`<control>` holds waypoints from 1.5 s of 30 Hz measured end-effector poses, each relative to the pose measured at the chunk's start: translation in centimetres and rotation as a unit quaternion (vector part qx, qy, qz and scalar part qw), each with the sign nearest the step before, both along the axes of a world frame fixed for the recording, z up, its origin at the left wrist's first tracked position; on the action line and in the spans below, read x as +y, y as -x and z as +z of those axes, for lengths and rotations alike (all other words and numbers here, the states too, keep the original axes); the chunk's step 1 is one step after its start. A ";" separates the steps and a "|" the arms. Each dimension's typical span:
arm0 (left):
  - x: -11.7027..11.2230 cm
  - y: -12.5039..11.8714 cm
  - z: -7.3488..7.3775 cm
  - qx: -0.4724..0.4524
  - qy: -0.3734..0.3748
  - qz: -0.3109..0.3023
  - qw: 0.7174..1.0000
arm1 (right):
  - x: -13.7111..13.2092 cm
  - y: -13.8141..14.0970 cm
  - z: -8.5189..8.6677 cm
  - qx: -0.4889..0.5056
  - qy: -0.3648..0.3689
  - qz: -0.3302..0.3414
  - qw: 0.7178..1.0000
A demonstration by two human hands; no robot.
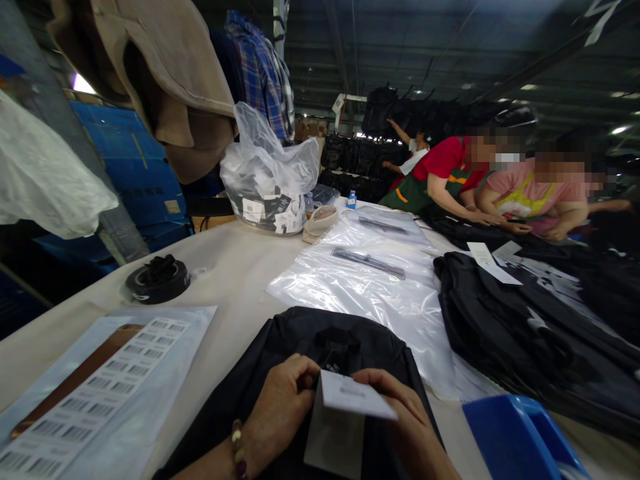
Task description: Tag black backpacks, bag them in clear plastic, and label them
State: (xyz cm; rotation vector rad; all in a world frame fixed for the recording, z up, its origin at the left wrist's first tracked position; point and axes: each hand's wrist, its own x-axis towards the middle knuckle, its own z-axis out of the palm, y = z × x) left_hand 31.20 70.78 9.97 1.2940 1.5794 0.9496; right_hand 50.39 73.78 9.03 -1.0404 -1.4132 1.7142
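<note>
A black fabric bag (280,340) with a loop handle (337,340) at its top lies on the table in front of me. Over it, my left hand (283,400), wearing a beaded bracelet (237,448), pinches the left edge of a white paper hang tag (350,395). My right hand (407,417) grips the same tag from the right, its fingers partly behind the paper. A larger pale flap (335,440) of the tag hangs below, against the bag. Behind the tag, a small black label (333,365) with light print shows near the handle.
Barcode sticker sheets (107,380) and a black tape roll (157,280) lie left. Clear plastic bags (360,280) spread ahead, beyond them a tag-filled bag (270,173). Black bags (515,320) and a blue plastic object (520,433) are right. Co-workers (445,173) lean over the table.
</note>
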 end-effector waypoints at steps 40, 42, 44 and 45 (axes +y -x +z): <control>-1.9 -2.2 -1.9 -0.205 0.055 -0.018 0.977 | -4.3 4.3 -1.4 -0.499 -0.597 -0.158 0.607; -1.9 -2.6 -3.0 -0.257 0.044 -0.023 0.965 | -4.2 4.5 -1.7 -0.488 -0.608 -0.130 0.612; -1.8 -2.5 -3.8 -0.297 0.052 -0.033 0.953 | -4.2 4.7 -1.9 -0.486 -0.588 -0.115 0.636; -1.7 -2.4 -4.1 -0.316 0.062 -0.045 0.946 | -4.3 4.9 -2.0 -0.490 -0.567 -0.119 0.651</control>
